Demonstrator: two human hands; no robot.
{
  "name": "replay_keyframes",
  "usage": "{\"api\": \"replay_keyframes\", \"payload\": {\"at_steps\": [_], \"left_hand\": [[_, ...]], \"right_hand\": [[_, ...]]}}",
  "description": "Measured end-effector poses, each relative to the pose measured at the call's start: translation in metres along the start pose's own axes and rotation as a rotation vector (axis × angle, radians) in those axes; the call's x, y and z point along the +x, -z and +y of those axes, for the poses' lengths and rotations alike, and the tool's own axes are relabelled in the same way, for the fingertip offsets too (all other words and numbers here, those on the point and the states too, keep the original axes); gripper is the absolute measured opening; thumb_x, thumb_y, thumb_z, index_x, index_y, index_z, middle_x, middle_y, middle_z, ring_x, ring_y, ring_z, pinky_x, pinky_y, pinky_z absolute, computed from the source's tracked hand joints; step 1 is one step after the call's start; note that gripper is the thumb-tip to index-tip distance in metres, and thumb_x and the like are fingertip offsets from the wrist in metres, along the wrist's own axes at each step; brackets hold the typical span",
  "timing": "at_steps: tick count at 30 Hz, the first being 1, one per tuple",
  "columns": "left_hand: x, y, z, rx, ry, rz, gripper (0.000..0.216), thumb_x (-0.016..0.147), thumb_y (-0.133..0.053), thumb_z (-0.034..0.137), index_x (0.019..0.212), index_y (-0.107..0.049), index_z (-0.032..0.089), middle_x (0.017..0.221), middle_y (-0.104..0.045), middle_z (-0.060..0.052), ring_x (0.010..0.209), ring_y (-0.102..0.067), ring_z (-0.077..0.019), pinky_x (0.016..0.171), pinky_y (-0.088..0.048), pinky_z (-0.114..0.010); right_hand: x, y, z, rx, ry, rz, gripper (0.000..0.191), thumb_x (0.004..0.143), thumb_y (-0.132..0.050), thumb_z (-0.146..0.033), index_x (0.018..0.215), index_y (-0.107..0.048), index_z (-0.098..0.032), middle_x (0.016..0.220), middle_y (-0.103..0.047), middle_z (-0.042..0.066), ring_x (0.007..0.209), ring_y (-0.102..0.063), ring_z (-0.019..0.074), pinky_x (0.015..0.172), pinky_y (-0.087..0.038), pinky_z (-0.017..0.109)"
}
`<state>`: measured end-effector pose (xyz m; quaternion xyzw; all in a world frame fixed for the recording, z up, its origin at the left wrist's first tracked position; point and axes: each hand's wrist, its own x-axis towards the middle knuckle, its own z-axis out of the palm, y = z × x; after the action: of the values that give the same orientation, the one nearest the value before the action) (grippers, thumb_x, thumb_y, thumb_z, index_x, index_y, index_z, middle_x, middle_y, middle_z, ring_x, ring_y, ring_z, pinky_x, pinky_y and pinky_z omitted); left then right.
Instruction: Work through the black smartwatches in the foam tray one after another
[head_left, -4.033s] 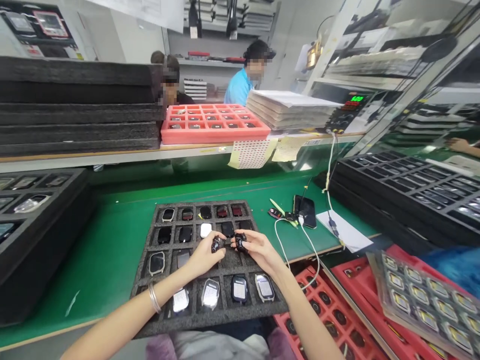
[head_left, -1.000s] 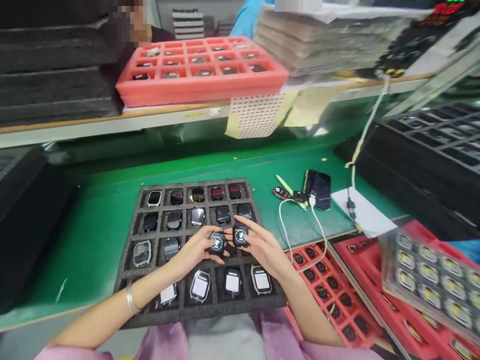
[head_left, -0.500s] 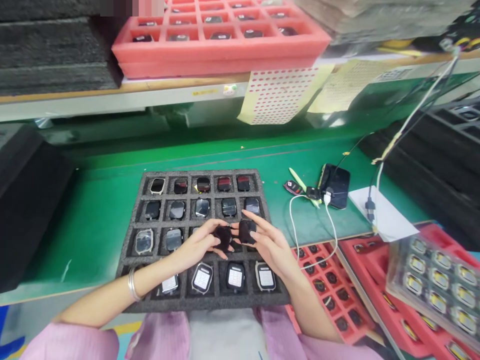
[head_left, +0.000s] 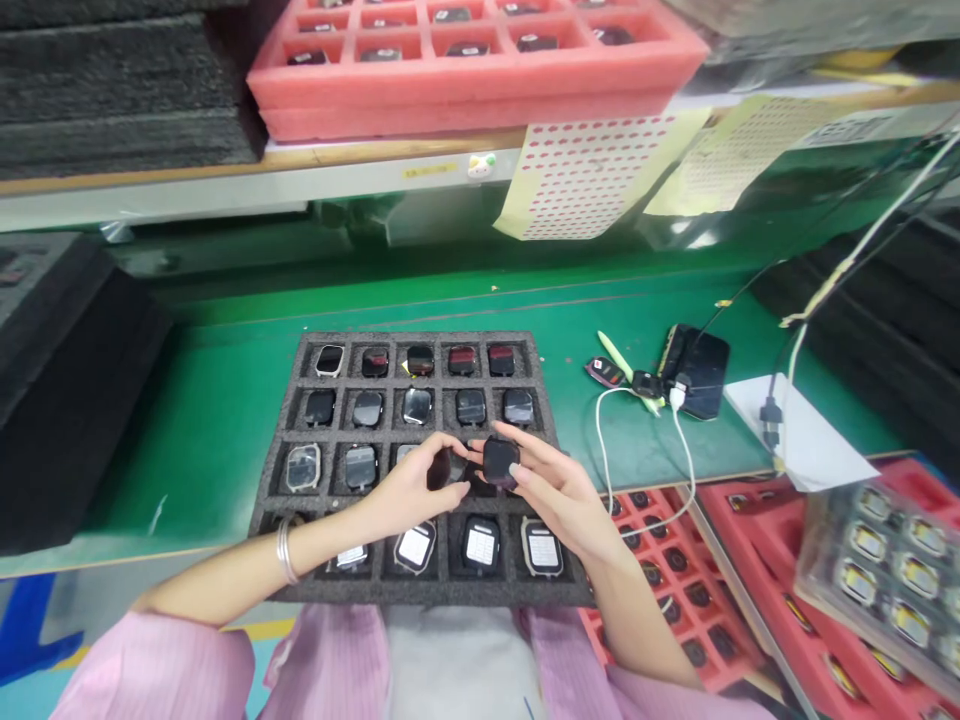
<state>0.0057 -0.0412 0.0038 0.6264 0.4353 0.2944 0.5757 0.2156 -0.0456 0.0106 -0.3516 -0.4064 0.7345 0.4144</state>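
A dark grey foam tray [head_left: 420, 590] lies on the green bench, its compartments holding several square smartwatches. My right hand [head_left: 559, 490] grips a black smartwatch [head_left: 500, 462] between thumb and fingers, its dark face upward. Close beside it, my left hand [head_left: 420, 487] is closed around another dark smartwatch [head_left: 448, 468], partly hidden by the fingers. Both hands are above the tray's third row. In the near row, watches such as this one [head_left: 480, 545] carry white printed labels on their faces; those in the far rows have dark or glossy screens.
To the right lie a black device [head_left: 696, 370] with a white cable [head_left: 600, 430], and small black modules [head_left: 604, 372]. Red foam trays [head_left: 739, 560] and a clear blister tray [head_left: 862, 600] fill the lower right. Black foam stands left [head_left: 82, 400]. Overhead, a shelf holds a pink tray [head_left: 465, 100].
The view has shifted slightly, moving the scene rightward. My left hand has turned its watch, which now shows less between the fingers. My right hand still grips its watch.
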Motion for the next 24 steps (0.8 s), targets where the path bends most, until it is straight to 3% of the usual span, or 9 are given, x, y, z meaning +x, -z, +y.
{"api": "replay_keyframes", "payload": {"at_steps": [5,12,24], "left_hand": [[-0.002,0.002,0.006,0.065,0.010,-0.011,0.026,0.077,-0.057,0.014,0.101,-0.050,0.020,0.103,-0.058,-0.004,0.099,-0.053,-0.0212,0.092,-0.039,-0.034],[0.004,0.007,0.004,0.022,-0.060,0.100,0.030,0.076,-0.058,0.014,0.104,-0.050,0.019,0.100,-0.055,-0.003,0.095,-0.052,-0.0191,0.086,-0.039,-0.030],[-0.003,0.006,0.015,0.102,-0.031,0.000,0.028,0.075,-0.052,0.011,0.101,-0.048,0.020,0.094,-0.057,-0.001,0.088,-0.053,-0.0172,0.081,-0.041,-0.028]], "right_hand": [[0.008,0.001,-0.002,-0.071,0.054,0.036,0.032,0.077,-0.074,-0.020,0.108,-0.068,-0.023,0.107,-0.070,0.008,0.102,-0.065,0.0243,0.098,-0.045,0.041],[0.016,0.001,-0.006,0.038,0.030,-0.062,0.033,0.082,-0.069,-0.023,0.115,-0.064,-0.022,0.110,-0.068,0.011,0.100,-0.066,0.0261,0.093,-0.049,0.042],[0.013,-0.004,-0.004,-0.006,0.030,-0.005,0.029,0.075,-0.075,-0.019,0.103,-0.069,-0.021,0.098,-0.072,0.008,0.092,-0.069,0.0240,0.091,-0.050,0.037]]}}
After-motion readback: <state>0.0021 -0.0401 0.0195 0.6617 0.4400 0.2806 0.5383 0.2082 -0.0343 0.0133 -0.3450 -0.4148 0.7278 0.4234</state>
